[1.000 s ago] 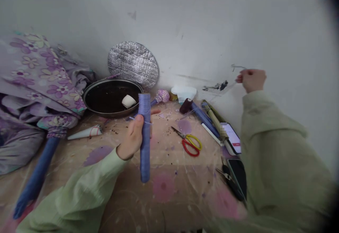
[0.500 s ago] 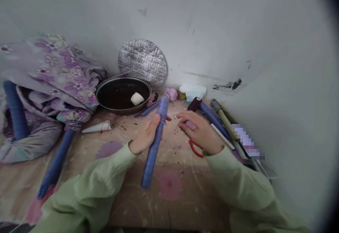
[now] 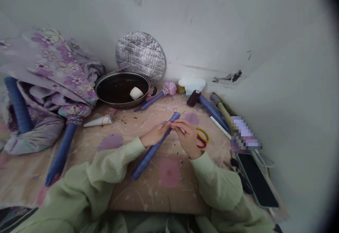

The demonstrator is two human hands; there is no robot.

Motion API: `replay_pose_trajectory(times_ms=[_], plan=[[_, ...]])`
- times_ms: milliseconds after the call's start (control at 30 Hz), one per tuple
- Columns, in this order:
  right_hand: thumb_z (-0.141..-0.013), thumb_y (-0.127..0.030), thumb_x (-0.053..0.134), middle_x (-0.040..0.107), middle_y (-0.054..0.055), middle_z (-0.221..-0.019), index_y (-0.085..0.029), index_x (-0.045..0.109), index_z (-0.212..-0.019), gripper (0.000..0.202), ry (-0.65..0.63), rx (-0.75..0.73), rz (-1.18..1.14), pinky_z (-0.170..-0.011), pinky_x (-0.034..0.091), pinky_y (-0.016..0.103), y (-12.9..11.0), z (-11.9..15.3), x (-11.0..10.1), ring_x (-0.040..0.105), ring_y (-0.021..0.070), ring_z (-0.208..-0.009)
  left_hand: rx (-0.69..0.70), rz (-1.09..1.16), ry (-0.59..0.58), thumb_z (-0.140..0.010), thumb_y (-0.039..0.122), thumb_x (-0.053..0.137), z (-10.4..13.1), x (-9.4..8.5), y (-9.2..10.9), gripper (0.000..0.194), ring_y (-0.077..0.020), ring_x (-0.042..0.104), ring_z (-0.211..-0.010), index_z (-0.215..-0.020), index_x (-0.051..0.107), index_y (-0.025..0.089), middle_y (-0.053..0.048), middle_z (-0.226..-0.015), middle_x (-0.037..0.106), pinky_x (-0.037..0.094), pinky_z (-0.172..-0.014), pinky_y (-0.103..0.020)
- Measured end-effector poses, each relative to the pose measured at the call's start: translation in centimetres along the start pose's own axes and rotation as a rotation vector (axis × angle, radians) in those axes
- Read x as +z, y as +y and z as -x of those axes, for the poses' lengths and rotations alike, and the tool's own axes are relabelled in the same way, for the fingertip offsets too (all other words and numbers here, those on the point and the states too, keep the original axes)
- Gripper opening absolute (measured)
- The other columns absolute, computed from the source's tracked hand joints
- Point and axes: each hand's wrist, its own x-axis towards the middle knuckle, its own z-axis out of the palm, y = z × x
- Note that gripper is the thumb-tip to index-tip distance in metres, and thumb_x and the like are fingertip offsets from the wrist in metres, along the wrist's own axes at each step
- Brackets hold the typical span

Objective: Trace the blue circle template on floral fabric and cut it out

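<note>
My left hand (image 3: 155,135) is closed around a long blue cloth-wrapped roll (image 3: 148,157), which slants over the table from lower left to upper right. Against the upper part of the roll, my right hand (image 3: 188,139) has its fingertips pinched together, close to my left fingertips. Anything in that pinch is too small to make out. Red and yellow scissor handles (image 3: 203,136) show just right of my right hand; the rest of the scissors is hidden. Behind the hands lies another blue roll with a round flowered cloth head (image 3: 169,88).
A dark pan (image 3: 113,102) holding a small white cup (image 3: 136,93) stands at the back. Flowered fabric (image 3: 69,63) is heaped at left beside a white cone (image 3: 97,121). On the right are a dark thread spool (image 3: 193,98), more rolls (image 3: 215,113) and a phone (image 3: 258,180).
My right hand has come left to the roll, and its fingers have closed. The held roll has been lowered and tilts more sideways. The view has shifted, showing the phone at right.
</note>
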Motion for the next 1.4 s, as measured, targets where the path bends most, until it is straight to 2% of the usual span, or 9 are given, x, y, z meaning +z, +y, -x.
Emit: replay_pose_trajectory(times_ms=[100, 267, 433, 567, 733, 933, 1133, 1300, 1400], plan=[[-0.075, -0.030, 0.059, 0.066, 0.004, -0.083, -0.021, 0.068, -0.075, 0.012, 0.055, 0.232, -0.111, -0.075, 0.049, 0.033, 1.5, 1.2, 1.3, 0.059, 0.0170, -0.080, -0.016, -0.126, -0.007, -0.089, 0.045, 0.027, 0.4, 0.5, -2.3, 0.044, -0.0149, 0.053, -0.059, -0.069, 0.055, 0.018, -0.002, -0.061, 0.056, 0.042, -0.058, -0.025], [-0.072, -0.034, 0.059, 0.066, 0.005, -0.071, -0.017, 0.067, -0.078, 0.020, 0.048, 0.430, -0.198, -0.060, 0.051, 0.030, 3.8, 2.4, 3.0, 0.059, 0.0146, -0.060, -0.076, -0.229, 0.038, -0.089, 0.041, 0.028, 1.2, 1.5, -5.4, 0.043, -0.0158, 0.049, -0.055, -0.063, 0.053, 0.018, -0.002, -0.056, 0.051, 0.041, -0.061, -0.028], [-0.068, -0.040, 0.061, 0.063, 0.002, -0.060, -0.016, 0.068, -0.078, 0.027, 0.058, 0.542, -0.241, -0.055, 0.049, 0.028, 5.2, 2.7, 3.6, 0.057, 0.0141, -0.055, -0.034, -0.270, 0.118, -0.089, 0.035, 0.028, 1.5, 2.0, -6.4, 0.039, -0.0196, 0.049, -0.084, -0.079, 0.059, 0.014, -0.009, -0.083, 0.054, 0.038, -0.084, -0.036], [-0.066, -0.040, 0.062, 0.063, 0.001, -0.061, -0.018, 0.068, -0.079, 0.027, 0.076, 0.569, -0.271, -0.055, 0.049, 0.028, 5.7, 2.8, 3.9, 0.056, 0.0137, -0.055, 0.013, -0.238, 0.124, -0.090, 0.033, 0.024, 1.6, 1.8, -6.5, 0.039, -0.0184, 0.048, -0.093, -0.094, 0.058, 0.014, -0.009, -0.092, 0.053, 0.038, -0.088, -0.035], [-0.066, -0.037, 0.064, 0.066, 0.003, -0.069, -0.018, 0.070, -0.082, 0.025, 0.092, 0.563, -0.294, -0.058, 0.049, 0.029, 5.8, 2.9, 4.0, 0.056, 0.0134, -0.057, 0.024, -0.235, 0.147, -0.091, 0.032, 0.023, 1.5, 1.7, -7.0, 0.038, -0.0173, 0.050, -0.083, -0.082, 0.056, 0.015, -0.008, -0.084, 0.055, 0.039, -0.081, -0.034], [-0.067, -0.034, 0.065, 0.066, 0.003, -0.078, -0.020, 0.070, -0.078, 0.019, 0.063, 0.475, -0.300, -0.061, 0.049, 0.029, 5.6, 2.9, 3.8, 0.056, 0.0134, -0.063, 0.016, -0.303, 0.153, -0.091, 0.032, 0.021, 1.1, 1.8, -7.5, 0.036, -0.0159, 0.047, -0.071, -0.070, 0.046, 0.017, -0.004, -0.070, 0.049, 0.038, -0.072, -0.031], [-0.069, -0.035, 0.063, 0.064, 0.003, -0.079, -0.020, 0.070, -0.077, 0.018, 0.031, 0.421, -0.290, -0.062, 0.048, 0.028, 5.1, 3.1, 3.7, 0.057, 0.0138, -0.066, 0.031, -0.380, 0.060, -0.090, 0.028, 0.024, 0.4, 1.6, -7.7, 0.032, -0.0154, 0.045, -0.066, -0.067, 0.043, 0.018, -0.003, -0.068, 0.049, 0.037, -0.068, -0.030], [-0.081, -0.043, 0.046, 0.064, 0.005, -0.066, -0.015, 0.068, -0.074, 0.036, 0.018, 0.468, -0.238, -0.054, 0.045, 0.026, 4.9, 2.9, 3.3, 0.056, 0.0131, -0.059, 0.036, -0.425, 0.019, -0.091, 0.026, 0.023, 0.2, 1.4, -7.7, 0.033, -0.0152, 0.046, -0.064, -0.066, 0.044, 0.017, -0.003, -0.066, 0.049, 0.038, -0.067, -0.030], [-0.074, -0.042, 0.056, 0.065, 0.004, -0.067, -0.015, 0.066, -0.076, 0.029, 0.006, 0.472, -0.190, -0.055, 0.045, 0.026, 5.3, 2.6, 3.2, 0.056, 0.0134, -0.058, 0.040, -0.442, 0.016, -0.090, 0.024, 0.025, 0.2, 1.4, -7.7, 0.031, -0.0149, 0.047, -0.065, -0.069, 0.045, 0.017, -0.003, -0.067, 0.050, 0.039, -0.067, -0.029]])
